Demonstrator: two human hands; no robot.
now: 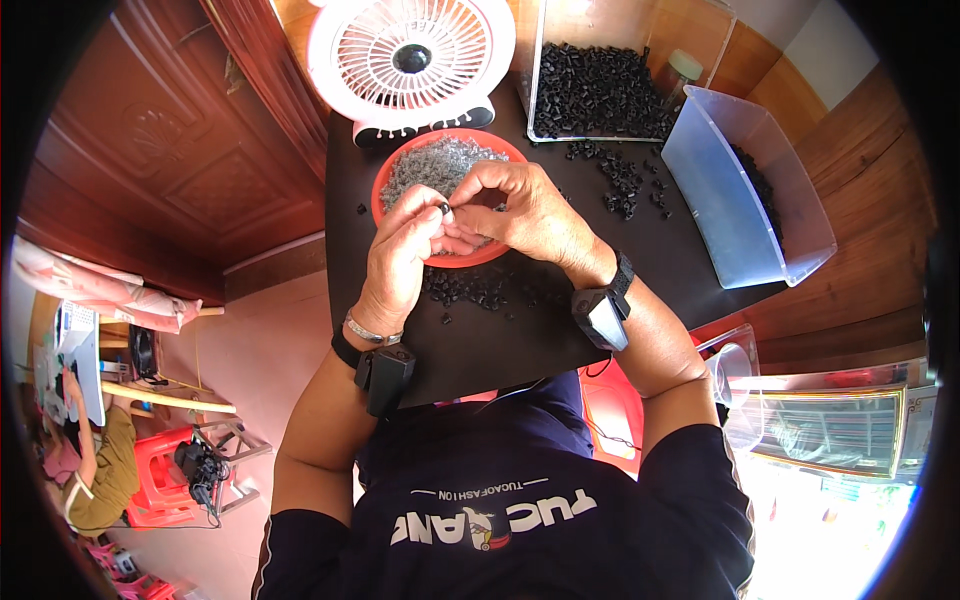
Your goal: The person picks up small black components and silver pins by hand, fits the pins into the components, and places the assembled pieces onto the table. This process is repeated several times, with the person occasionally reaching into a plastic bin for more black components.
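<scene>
At the far left, away from the work, a red plastic stool point(160, 480) stands on the floor beside a wooden frame. Moving in, the dark counter point(520, 345) carries everything else. The left hand point(405, 255) rises from the lower edge with a metal bracelet and a black wrist device point(385, 378) strapped on its forearm. Its fingers are curled close together, and thumb and forefinger pinch a small black piece point(444, 208) at their tips. That piece sits right at the spot where both hands meet, above the near half of the red bowl point(392, 165), which is filled with small grey parts.

Behind the bowl, at the counter's far edge, a pink and white fan point(411, 58) faces upward. On the counter just in front of the bowl lies a scatter of black pieces point(470, 288), under and between the two wrists.

The right hand point(525, 210) arches over the bowl from the right, fingers bent down and drawn in, their tips touching the same small black piece and the left fingertips. Whether it grips the piece itself cannot be told. A black watch-like device point(603, 312) sits on its wrist.

Further right, a clear box point(597, 85) holds a heap of black pieces, with more spilled loose in front of it. At the counter's right end a translucent tub point(745, 185) stands tilted, well apart from both hands.
</scene>
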